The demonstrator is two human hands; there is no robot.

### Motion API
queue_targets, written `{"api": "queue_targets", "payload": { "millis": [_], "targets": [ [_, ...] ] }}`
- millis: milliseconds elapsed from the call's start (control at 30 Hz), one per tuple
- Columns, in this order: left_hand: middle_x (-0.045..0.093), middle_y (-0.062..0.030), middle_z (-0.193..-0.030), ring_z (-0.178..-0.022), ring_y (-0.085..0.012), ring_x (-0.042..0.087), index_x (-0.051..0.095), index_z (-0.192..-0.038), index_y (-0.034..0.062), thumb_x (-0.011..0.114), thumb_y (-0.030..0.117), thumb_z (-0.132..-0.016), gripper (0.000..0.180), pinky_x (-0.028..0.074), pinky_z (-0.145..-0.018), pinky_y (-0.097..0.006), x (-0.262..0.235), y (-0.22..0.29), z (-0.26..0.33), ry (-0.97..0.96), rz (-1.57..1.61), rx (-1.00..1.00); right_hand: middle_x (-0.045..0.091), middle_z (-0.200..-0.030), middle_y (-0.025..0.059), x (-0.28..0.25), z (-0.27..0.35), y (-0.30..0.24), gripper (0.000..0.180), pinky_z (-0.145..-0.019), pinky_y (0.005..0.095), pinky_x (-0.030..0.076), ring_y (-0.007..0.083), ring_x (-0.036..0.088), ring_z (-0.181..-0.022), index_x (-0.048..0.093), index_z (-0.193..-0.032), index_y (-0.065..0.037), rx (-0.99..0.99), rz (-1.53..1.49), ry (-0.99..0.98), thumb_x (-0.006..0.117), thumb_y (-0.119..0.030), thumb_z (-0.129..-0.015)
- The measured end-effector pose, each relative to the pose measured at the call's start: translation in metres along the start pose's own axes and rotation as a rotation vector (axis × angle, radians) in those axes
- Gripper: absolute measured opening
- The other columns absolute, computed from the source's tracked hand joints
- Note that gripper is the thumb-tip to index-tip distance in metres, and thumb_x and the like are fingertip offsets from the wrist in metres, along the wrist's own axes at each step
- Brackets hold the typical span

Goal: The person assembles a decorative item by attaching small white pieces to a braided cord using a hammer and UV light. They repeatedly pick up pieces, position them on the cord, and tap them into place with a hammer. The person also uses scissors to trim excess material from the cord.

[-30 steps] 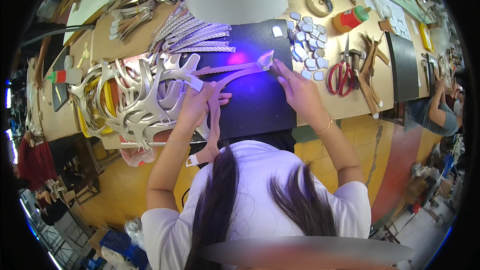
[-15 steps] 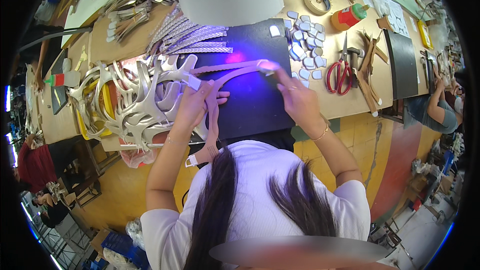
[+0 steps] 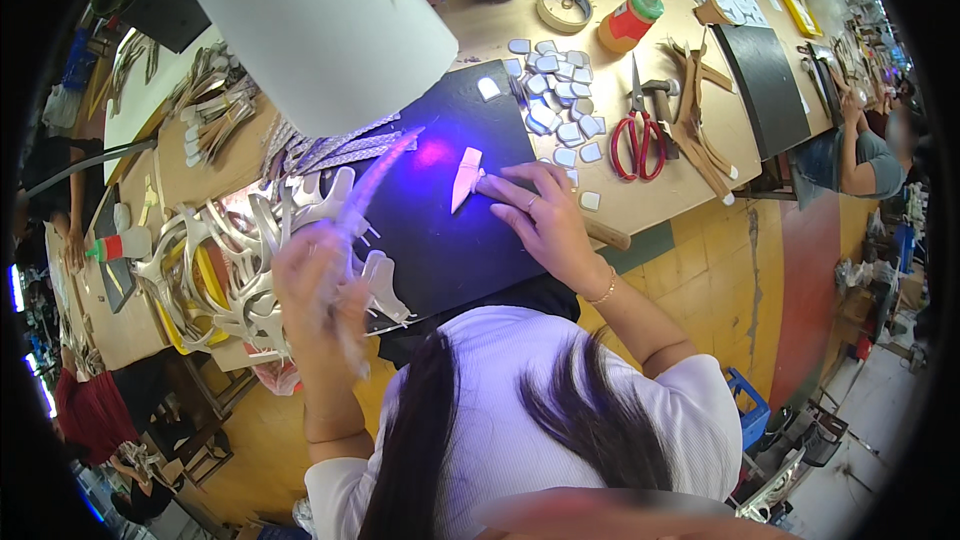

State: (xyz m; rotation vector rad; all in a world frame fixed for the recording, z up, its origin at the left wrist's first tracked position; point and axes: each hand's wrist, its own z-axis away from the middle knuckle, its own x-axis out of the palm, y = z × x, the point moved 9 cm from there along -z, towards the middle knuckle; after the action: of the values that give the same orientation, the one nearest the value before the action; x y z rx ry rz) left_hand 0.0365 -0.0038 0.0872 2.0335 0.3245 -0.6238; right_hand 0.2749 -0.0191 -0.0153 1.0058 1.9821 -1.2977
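My left hand (image 3: 318,275), smeared by motion, is closed on a strappy leather cutout (image 3: 373,180) at the left edge of the black board (image 3: 450,255). One thin strap of it points up toward the lamp, and its lower part is blurred. On the board's right side my right hand (image 3: 550,225) has its fingers around the handle of a hammer (image 3: 467,176). The hammer's head lies over the black surface, and its wooden handle end sticks out beyond my palm. Silver strappy cutouts (image 3: 215,265) are heaped beside my left hand.
A white lamp shade (image 3: 320,30) hangs over the board's far side, casting violet light. Braided strips (image 3: 340,148) lie beneath it. Rightward are small silver tabs (image 3: 560,90), red-handled scissors (image 3: 640,140), another hammer (image 3: 660,100), a glue bottle (image 3: 630,22) and a tape roll (image 3: 565,10).
My left hand has carried the leather cutout leftward, away from the lit spot. My right hand has let go of the cutout's end and now grips the hammer. The view has shifted.
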Motion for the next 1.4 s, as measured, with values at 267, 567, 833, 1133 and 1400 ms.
{"api": "queue_targets", "payload": {
  "millis": [267, 567, 833, 1133, 1400],
  "targets": [
    [0.039, -0.0205, -0.140, -0.127, -0.0394, 0.047, 0.046, -0.149, 0.0228, 0.087, 0.022, -0.071, 0.088, 0.042, -0.107, -0.048, 0.090, 0.022, 0.020, -0.658, -0.136, 0.145, 0.064, -0.124, 0.0107, 0.037, -0.019, -0.024, 0.052, -0.093, 0.0314, 0.052, 0.0163, 0.063, -0.109, 0.047, -0.142, 0.000, 0.489, -1.463, -0.373, 0.062, -0.028, -0.100],
    [0.059, -0.0123, -0.116, -0.097, -0.0197, 0.063, 0.061, -0.127, 0.0025, 0.078, 0.018, -0.085, 0.048, 0.053, -0.086, -0.034, 0.102, -0.055, -0.033, -0.159, 0.500, -0.440, 0.068, -0.109, 0.0041, 0.035, -0.019, -0.016, 0.035, -0.078, 0.0266, 0.054, 0.0123, 0.067, -0.097, 0.055, -0.132, -0.002, 0.547, -1.295, -0.448, 0.059, -0.020, -0.102],
    [0.067, -0.0024, -0.094, -0.081, -0.0081, 0.062, 0.067, -0.105, 0.0001, 0.071, 0.014, -0.093, 0.018, 0.051, -0.070, -0.023, 0.126, -0.042, -0.051, -0.183, 1.067, -0.624, 0.065, -0.098, 0.0023, 0.009, -0.024, -0.030, 0.021, -0.070, 0.0241, 0.053, 0.0112, 0.067, -0.087, 0.062, -0.115, 0.000, 0.425, -1.178, -0.321, 0.063, -0.012, -0.099],
    [0.067, -0.0015, -0.094, -0.083, -0.0104, 0.063, 0.070, -0.100, 0.0029, 0.074, 0.015, -0.091, 0.016, 0.052, -0.071, -0.027, 0.132, -0.041, -0.049, -0.237, 1.272, -0.768, 0.058, -0.091, 0.0095, -0.018, -0.032, -0.041, 0.022, -0.071, 0.0328, 0.049, 0.0199, 0.058, -0.078, 0.063, -0.107, 0.001, 0.285, -0.800, -0.364, 0.069, -0.016, -0.093],
    [0.070, -0.0151, -0.104, -0.095, -0.0224, 0.069, 0.068, -0.108, -0.0084, 0.066, 0.007, -0.094, 0.021, 0.053, -0.088, -0.031, 0.133, -0.040, -0.054, -0.225, 1.432, -0.595, 0.069, -0.103, 0.0189, -0.063, -0.008, 0.096, 0.030, -0.082, 0.0391, 0.052, 0.0297, 0.067, -0.095, 0.066, -0.112, 0.003, 0.501, -0.244, 0.052, 0.067, -0.023, -0.094]
  ]
}}
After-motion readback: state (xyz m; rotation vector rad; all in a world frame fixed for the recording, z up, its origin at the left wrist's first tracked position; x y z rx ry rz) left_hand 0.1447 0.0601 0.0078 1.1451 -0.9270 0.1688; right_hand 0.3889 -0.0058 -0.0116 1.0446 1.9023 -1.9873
